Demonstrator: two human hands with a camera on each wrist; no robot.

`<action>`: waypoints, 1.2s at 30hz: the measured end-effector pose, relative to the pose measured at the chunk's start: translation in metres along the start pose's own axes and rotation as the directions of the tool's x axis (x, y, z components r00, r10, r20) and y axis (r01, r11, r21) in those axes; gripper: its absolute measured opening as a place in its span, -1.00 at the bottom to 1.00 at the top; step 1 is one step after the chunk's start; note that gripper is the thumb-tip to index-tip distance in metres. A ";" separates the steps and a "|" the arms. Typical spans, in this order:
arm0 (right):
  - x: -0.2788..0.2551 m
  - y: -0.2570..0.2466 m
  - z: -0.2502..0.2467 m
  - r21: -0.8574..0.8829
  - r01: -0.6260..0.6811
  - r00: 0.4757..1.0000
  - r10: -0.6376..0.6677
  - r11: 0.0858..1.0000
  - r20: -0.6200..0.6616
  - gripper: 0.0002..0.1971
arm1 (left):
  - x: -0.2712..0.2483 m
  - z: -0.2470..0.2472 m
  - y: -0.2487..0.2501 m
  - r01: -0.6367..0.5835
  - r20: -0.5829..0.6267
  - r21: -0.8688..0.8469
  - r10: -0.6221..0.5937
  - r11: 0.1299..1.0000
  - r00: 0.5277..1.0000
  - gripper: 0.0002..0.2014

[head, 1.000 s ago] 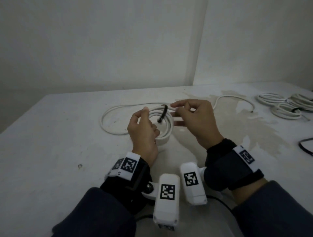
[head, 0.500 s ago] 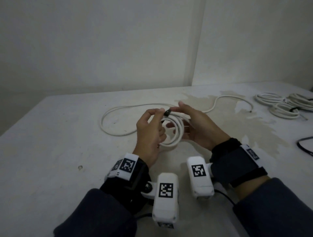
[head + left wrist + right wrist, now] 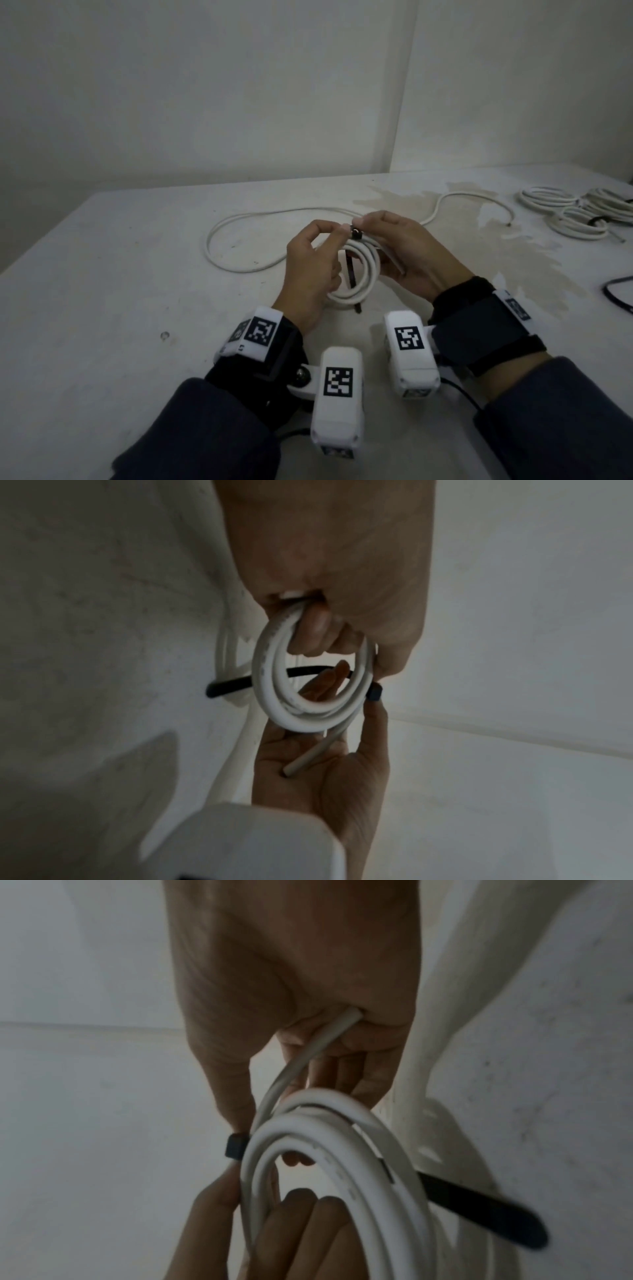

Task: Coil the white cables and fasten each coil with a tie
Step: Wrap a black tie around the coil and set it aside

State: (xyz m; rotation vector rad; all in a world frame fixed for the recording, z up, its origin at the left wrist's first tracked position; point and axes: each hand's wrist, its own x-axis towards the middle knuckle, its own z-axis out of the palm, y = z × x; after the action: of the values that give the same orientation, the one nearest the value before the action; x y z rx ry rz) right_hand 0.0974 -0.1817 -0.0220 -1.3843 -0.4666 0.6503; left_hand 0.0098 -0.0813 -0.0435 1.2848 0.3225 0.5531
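Note:
A small white cable coil point(image 3: 356, 274) stands upright above the table between my hands. A black tie point(image 3: 356, 234) wraps its top, and the tie's tail point(image 3: 352, 274) hangs down through the ring. My left hand point(image 3: 339, 233) has fingers curled through the coil point(image 3: 274, 674), its fingertips by the tie head point(image 3: 374, 692). My right hand point(image 3: 364, 222) pinches the tie head point(image 3: 236, 1145) against the coil point(image 3: 342, 1145) from the other side. The cable's cut end point(image 3: 301, 761) lies in the right palm. The tail point(image 3: 479, 1210) sticks out sideways.
The uncoiled rest of the cable point(image 3: 236, 236) loops on the table behind my hands and runs to the far right. Tied white coils point(image 3: 575, 216) lie at the far right. A black cable point(image 3: 616, 294) is at the right edge. Walls stand close behind.
The coil was turned upright and drawn closer to me. The tie's tail now hangs through the ring, and both hands' fingertips have closed in on the tie head.

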 end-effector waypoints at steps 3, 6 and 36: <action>0.000 0.000 -0.007 0.019 0.041 0.999 -0.041 0.999 0.019 -0.75 | 0.000 0.000 -0.001 -0.001 -0.021 -0.002 0.001 1.000 1.000 -0.82; -0.003 -0.004 -0.011 0.014 0.144 0.989 -0.144 0.990 0.041 -0.64 | 0.002 0.000 -0.002 0.007 -0.096 -0.008 -0.007 1.000 0.995 -0.82; -0.001 0.003 0.008 -0.475 0.219 0.972 -0.234 0.852 0.029 -0.65 | 0.004 0.005 -0.001 0.019 -0.161 -0.225 -0.056 0.974 0.985 -0.79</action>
State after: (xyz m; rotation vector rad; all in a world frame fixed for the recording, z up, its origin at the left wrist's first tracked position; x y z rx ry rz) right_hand 0.0912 -0.1766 -0.0235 -1.7652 -0.7921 0.3264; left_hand 0.0161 -0.0832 -0.0425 1.0163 0.4110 0.6475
